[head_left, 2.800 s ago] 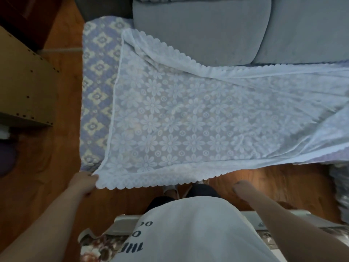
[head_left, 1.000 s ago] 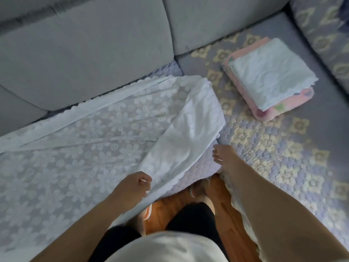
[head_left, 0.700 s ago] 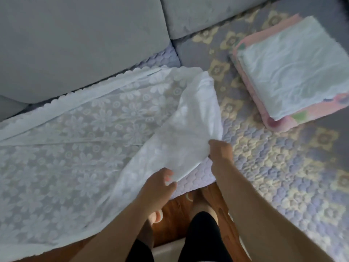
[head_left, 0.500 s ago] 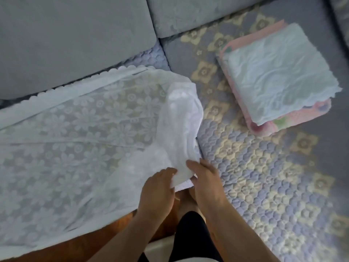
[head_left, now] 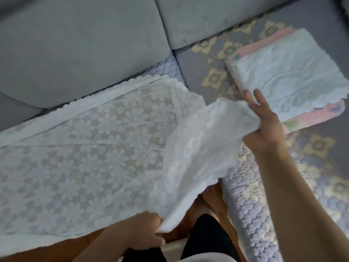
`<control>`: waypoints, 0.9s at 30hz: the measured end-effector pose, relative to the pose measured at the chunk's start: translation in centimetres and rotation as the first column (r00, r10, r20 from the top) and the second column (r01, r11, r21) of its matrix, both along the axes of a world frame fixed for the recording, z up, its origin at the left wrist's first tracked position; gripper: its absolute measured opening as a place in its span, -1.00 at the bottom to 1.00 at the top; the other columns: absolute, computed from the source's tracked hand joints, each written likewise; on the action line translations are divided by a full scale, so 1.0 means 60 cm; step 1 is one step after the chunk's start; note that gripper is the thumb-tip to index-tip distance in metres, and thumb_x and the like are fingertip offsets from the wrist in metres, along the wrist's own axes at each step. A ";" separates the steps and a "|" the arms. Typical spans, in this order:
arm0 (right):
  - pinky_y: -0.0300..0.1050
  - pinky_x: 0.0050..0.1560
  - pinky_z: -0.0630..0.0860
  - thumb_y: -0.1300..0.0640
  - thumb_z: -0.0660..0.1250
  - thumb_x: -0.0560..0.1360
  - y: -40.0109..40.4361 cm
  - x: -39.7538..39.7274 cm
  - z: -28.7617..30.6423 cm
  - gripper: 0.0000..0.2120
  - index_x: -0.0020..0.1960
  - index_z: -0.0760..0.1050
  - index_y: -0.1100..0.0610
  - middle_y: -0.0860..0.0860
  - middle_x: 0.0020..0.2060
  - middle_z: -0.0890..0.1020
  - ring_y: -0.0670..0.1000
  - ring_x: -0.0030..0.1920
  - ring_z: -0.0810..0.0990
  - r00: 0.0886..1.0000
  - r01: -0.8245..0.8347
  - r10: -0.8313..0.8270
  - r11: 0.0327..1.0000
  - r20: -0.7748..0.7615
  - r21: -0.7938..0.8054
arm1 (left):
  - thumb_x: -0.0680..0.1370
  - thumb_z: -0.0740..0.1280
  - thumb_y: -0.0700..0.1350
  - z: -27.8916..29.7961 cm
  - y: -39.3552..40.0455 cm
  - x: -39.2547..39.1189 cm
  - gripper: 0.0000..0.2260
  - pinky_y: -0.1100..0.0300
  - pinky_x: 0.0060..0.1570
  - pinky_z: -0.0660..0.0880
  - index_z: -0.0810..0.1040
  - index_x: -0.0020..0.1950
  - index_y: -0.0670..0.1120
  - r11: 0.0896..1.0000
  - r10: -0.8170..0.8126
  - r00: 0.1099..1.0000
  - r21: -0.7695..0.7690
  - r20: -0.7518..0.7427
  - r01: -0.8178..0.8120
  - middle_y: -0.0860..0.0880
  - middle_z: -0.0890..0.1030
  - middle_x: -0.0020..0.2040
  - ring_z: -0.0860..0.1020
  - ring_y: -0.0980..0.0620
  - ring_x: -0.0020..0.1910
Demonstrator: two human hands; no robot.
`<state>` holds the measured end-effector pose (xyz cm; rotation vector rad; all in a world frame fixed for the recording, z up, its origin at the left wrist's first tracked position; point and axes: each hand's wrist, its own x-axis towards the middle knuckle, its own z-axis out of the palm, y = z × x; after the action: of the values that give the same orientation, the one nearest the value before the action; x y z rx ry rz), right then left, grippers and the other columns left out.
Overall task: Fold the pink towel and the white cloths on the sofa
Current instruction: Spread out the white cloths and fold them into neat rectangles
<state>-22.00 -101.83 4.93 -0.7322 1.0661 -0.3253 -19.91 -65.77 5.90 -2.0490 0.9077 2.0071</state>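
A long white lace cloth (head_left: 90, 148) with a flower pattern lies spread over the sofa seat, its near edge hanging over the front. My left hand (head_left: 139, 233) grips the cloth's near right corner at the seat's front edge. My right hand (head_left: 264, 125) pinches the far right end, lifted and bunched above the seat. At the upper right a folded white cloth (head_left: 290, 72) lies on top of the folded pink towel (head_left: 309, 118).
The seat wears a quilted purple cover (head_left: 283, 195) with yellow flowers. Grey back cushions (head_left: 79, 46) stand behind the cloth. Wooden floor (head_left: 213, 197) and my legs show at the bottom centre.
My hands, close together on the cloth's end half a second ago, have spread apart. The right hand has carried its end up and right toward the folded stack.
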 end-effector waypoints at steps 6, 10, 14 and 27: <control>-0.31 -0.28 0.54 0.26 0.35 0.48 -0.060 -0.311 -0.034 -0.79 0.03 0.64 0.02 -0.20 -0.37 0.67 0.02 -0.10 0.59 0.713 0.187 -0.389 0.907 -0.583 -0.377 | 0.58 0.32 -0.05 -0.089 -0.172 0.056 -0.79 0.04 0.19 0.55 0.62 0.19 0.13 0.898 0.409 0.910 -0.213 0.075 -0.386 0.01 0.65 0.18 0.63 -0.02 0.13; 0.05 -0.05 0.55 0.08 0.23 0.48 -0.081 -0.477 -0.120 -0.88 -0.12 0.55 -0.01 -0.01 -0.21 0.63 0.14 -0.05 0.64 0.327 -0.046 -0.394 0.901 -0.859 -0.431 | 0.59 0.26 -0.17 -0.143 -0.324 0.137 -0.76 -0.03 0.12 0.54 0.61 0.22 -0.06 0.849 0.380 0.782 -0.522 0.495 -0.083 -0.16 0.65 0.12 0.60 -0.19 0.12; 0.09 0.06 0.56 -0.44 0.28 0.46 -0.051 -0.506 -0.209 -0.36 0.28 0.56 0.04 0.17 0.09 0.67 0.24 0.06 0.65 0.271 -0.458 0.147 0.889 -0.951 0.007 | 0.59 0.31 -0.09 -0.219 -0.464 0.189 -0.70 -0.06 0.19 0.47 0.53 0.32 -0.10 0.768 0.109 0.748 -0.533 0.654 0.355 -0.16 0.53 0.25 0.50 -0.21 0.25; -0.05 -0.29 0.40 0.06 0.28 0.55 0.000 -0.496 -0.211 -0.90 -0.04 0.44 0.08 0.07 -0.29 0.53 0.17 -0.28 0.50 0.253 -0.577 0.098 0.814 -0.962 -0.069 | 0.62 0.25 -0.17 -0.220 -0.464 0.199 -0.67 0.07 -0.10 0.49 0.40 0.40 -0.03 0.565 -0.566 0.386 0.002 0.728 0.825 -0.17 0.61 0.10 0.63 -0.22 0.01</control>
<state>-51.78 -101.84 -7.75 -1.6612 1.9253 0.3972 -7.96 -93.61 -7.27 -1.7584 1.6684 0.5726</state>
